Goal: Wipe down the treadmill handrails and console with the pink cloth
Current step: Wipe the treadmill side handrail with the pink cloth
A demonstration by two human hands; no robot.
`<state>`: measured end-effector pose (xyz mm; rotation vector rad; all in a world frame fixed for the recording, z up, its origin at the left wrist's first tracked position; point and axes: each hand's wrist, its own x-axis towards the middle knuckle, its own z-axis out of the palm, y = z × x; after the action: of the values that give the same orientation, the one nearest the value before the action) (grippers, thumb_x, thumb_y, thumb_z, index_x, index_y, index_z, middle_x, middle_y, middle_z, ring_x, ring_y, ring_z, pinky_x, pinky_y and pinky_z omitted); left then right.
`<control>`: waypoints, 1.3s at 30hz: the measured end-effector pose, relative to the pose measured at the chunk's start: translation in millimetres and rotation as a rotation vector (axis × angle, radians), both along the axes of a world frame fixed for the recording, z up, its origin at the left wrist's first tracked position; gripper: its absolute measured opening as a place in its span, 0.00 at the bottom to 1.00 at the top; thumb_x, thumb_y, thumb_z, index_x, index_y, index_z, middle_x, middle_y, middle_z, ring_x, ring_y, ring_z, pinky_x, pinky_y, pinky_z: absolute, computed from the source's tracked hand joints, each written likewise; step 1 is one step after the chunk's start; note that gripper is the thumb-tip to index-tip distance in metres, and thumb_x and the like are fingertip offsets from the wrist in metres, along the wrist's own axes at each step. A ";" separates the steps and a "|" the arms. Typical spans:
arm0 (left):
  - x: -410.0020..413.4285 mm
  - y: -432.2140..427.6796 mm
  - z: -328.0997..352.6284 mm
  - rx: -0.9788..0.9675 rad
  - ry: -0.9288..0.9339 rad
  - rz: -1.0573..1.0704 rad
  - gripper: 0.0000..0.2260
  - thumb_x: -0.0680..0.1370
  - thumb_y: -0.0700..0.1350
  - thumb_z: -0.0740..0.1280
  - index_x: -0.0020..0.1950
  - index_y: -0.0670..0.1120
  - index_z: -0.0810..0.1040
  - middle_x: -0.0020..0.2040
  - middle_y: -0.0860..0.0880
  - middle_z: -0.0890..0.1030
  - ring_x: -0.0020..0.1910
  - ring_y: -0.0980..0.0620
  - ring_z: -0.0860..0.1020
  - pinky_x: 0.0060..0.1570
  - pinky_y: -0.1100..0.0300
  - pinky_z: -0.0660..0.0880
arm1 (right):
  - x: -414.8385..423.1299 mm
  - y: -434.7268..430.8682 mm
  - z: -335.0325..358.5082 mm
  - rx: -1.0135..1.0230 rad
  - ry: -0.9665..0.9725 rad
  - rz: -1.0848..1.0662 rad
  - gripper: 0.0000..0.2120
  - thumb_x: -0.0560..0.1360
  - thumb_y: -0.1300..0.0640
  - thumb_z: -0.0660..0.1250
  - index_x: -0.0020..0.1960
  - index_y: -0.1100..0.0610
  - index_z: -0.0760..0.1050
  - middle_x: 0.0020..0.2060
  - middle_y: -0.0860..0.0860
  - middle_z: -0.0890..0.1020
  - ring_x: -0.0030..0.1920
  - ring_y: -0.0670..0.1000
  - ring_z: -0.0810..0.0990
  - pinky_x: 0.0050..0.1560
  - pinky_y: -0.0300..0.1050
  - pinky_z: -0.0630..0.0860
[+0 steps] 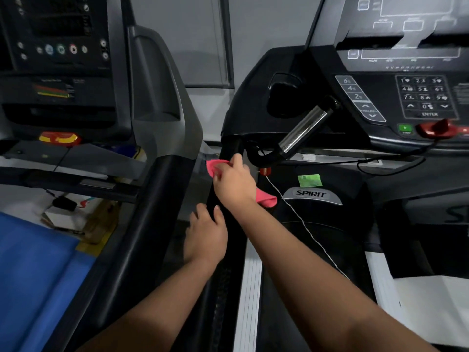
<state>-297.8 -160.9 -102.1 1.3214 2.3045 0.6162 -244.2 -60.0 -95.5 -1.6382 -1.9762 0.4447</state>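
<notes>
The right hand point(234, 182), grip curled, wraps the pink cloth point(214, 166) around the left handrail point(223, 288) at its far end, covering both sides; the left hand point(205, 235) clasps the rail nearer, probably steadying.

single head-worn wide-angle view, looking forward and down, close above the handrail point(224, 275), console point(406, 97) ahead at right

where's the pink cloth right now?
Head view, centre: the pink cloth is gripped by the right hand against the black handrail, just below the console; the left hand holds the same rail nearer the camera.
</notes>
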 end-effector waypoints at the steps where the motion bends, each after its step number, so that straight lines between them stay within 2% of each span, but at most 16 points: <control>1: -0.3 0.0 0.0 0.003 -0.005 0.001 0.17 0.83 0.53 0.50 0.64 0.43 0.66 0.63 0.40 0.71 0.59 0.37 0.73 0.52 0.49 0.68 | 0.8 -2.4 0.2 0.009 -0.033 0.040 0.13 0.79 0.53 0.58 0.57 0.57 0.77 0.57 0.53 0.67 0.53 0.57 0.70 0.45 0.52 0.75; 5: -2.0 -0.2 -0.8 0.026 -0.041 0.014 0.15 0.83 0.49 0.49 0.63 0.43 0.67 0.62 0.40 0.72 0.58 0.37 0.73 0.49 0.50 0.68 | 17.9 -21.5 -3.3 -0.033 0.021 0.277 0.15 0.80 0.50 0.57 0.59 0.54 0.77 0.54 0.51 0.66 0.53 0.55 0.68 0.49 0.50 0.73; 8: -2.4 -1.5 -0.4 0.015 -0.054 0.023 0.15 0.83 0.48 0.49 0.64 0.42 0.67 0.62 0.40 0.72 0.58 0.38 0.73 0.52 0.49 0.68 | 29.9 -48.7 -13.2 -0.013 0.136 0.348 0.14 0.79 0.52 0.60 0.61 0.54 0.77 0.53 0.53 0.66 0.51 0.54 0.72 0.50 0.50 0.74; 10: -2.5 -2.7 -0.6 0.035 -0.062 0.016 0.15 0.83 0.48 0.48 0.62 0.41 0.67 0.61 0.39 0.73 0.57 0.38 0.74 0.49 0.51 0.68 | 34.3 -58.8 -15.0 -0.004 0.113 0.377 0.16 0.79 0.52 0.60 0.64 0.54 0.75 0.53 0.53 0.67 0.51 0.53 0.73 0.50 0.49 0.74; 12: -2.0 -4.2 -0.6 0.050 -0.070 0.017 0.15 0.83 0.48 0.49 0.62 0.42 0.68 0.61 0.39 0.74 0.57 0.39 0.74 0.47 0.53 0.66 | 35.9 -51.4 -7.4 0.004 -0.001 0.389 0.15 0.79 0.52 0.59 0.64 0.53 0.75 0.54 0.53 0.66 0.52 0.51 0.72 0.47 0.46 0.72; 15: -3.0 -6.5 0.3 0.058 -0.103 0.036 0.16 0.83 0.49 0.51 0.67 0.44 0.67 0.63 0.40 0.74 0.59 0.39 0.74 0.51 0.51 0.69 | 23.2 -22.6 9.9 0.064 -0.197 0.312 0.13 0.79 0.55 0.59 0.58 0.57 0.76 0.57 0.56 0.65 0.54 0.56 0.71 0.41 0.46 0.67; 19: -9.2 -6.4 -0.3 0.025 -0.133 0.029 0.17 0.82 0.52 0.53 0.66 0.43 0.66 0.63 0.39 0.74 0.60 0.39 0.74 0.53 0.51 0.70 | -24.3 -9.2 23.9 -0.043 -0.586 0.098 0.18 0.79 0.57 0.56 0.66 0.58 0.70 0.65 0.56 0.63 0.63 0.58 0.65 0.58 0.49 0.68; 22: -16.9 -9.9 -5.7 0.012 -0.204 0.008 0.21 0.78 0.56 0.59 0.67 0.45 0.67 0.62 0.41 0.76 0.59 0.41 0.76 0.51 0.53 0.72 | -41.0 -22.9 25.5 -0.069 -0.703 0.165 0.21 0.79 0.55 0.55 0.71 0.60 0.64 0.66 0.57 0.64 0.65 0.59 0.62 0.65 0.49 0.62; 24: -19.8 -15.5 -7.6 -0.034 -0.296 0.024 0.29 0.71 0.63 0.64 0.66 0.48 0.69 0.59 0.44 0.78 0.57 0.42 0.78 0.47 0.56 0.71 | -27.6 -28.7 26.4 -0.073 -0.690 0.322 0.21 0.78 0.56 0.55 0.69 0.60 0.65 0.65 0.56 0.68 0.65 0.60 0.63 0.63 0.50 0.61; 26: -22.6 -19.2 -9.7 -0.071 -0.459 0.031 0.33 0.61 0.68 0.68 0.60 0.51 0.74 0.53 0.50 0.81 0.52 0.47 0.80 0.45 0.57 0.73 | -5.5 -27.9 19.8 -0.061 -0.560 0.476 0.18 0.77 0.56 0.56 0.66 0.57 0.68 0.63 0.53 0.71 0.64 0.60 0.66 0.61 0.50 0.63; 28: -26.2 -18.9 -13.8 -0.108 -0.564 0.011 0.31 0.57 0.65 0.71 0.56 0.53 0.79 0.48 0.54 0.83 0.50 0.53 0.81 0.46 0.59 0.75 | 14.4 -34.7 13.8 -0.023 -0.440 0.523 0.19 0.79 0.53 0.56 0.69 0.54 0.68 0.66 0.51 0.71 0.62 0.59 0.66 0.60 0.52 0.66; 29: -28.0 -18.4 -15.1 -0.137 -0.570 -0.006 0.31 0.55 0.63 0.72 0.55 0.52 0.79 0.47 0.54 0.83 0.48 0.54 0.81 0.44 0.60 0.75 | 20.3 -38.9 10.7 0.066 -0.428 0.510 0.20 0.79 0.51 0.56 0.69 0.54 0.69 0.65 0.52 0.72 0.61 0.58 0.68 0.59 0.53 0.68; 31: -31.2 -16.5 -16.9 -0.164 -0.573 -0.028 0.30 0.54 0.61 0.72 0.54 0.51 0.80 0.47 0.53 0.83 0.46 0.55 0.81 0.45 0.60 0.77 | 23.6 -41.2 5.9 0.254 -0.490 0.484 0.20 0.77 0.50 0.54 0.63 0.57 0.74 0.58 0.54 0.78 0.55 0.58 0.73 0.55 0.52 0.73; 35: -33.0 -17.0 -21.2 -0.126 -0.636 -0.033 0.30 0.55 0.60 0.72 0.54 0.51 0.79 0.46 0.54 0.84 0.45 0.56 0.82 0.46 0.60 0.78 | 8.5 -13.4 11.1 0.145 -0.584 0.532 0.18 0.78 0.50 0.55 0.64 0.58 0.72 0.60 0.54 0.75 0.63 0.56 0.65 0.66 0.48 0.58; 37: -32.3 -17.5 -23.7 -0.102 -0.651 -0.019 0.29 0.55 0.60 0.73 0.55 0.52 0.79 0.47 0.55 0.84 0.47 0.56 0.82 0.48 0.59 0.78 | -4.1 0.6 18.1 0.084 -0.609 0.518 0.18 0.79 0.50 0.55 0.63 0.58 0.73 0.61 0.55 0.75 0.66 0.56 0.63 0.71 0.51 0.52; 39: -31.8 -16.8 -22.7 -0.087 -0.681 0.003 0.25 0.59 0.56 0.76 0.54 0.52 0.78 0.47 0.55 0.83 0.48 0.56 0.81 0.50 0.59 0.77 | -19.5 9.3 27.3 -0.029 -0.732 0.526 0.19 0.79 0.51 0.54 0.64 0.59 0.72 0.64 0.58 0.73 0.69 0.58 0.62 0.72 0.54 0.51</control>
<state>-329.6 -177.7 -124.8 0.8813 1.7488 0.8057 -263.6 -50.6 -68.2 -1.3883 -2.9749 0.0374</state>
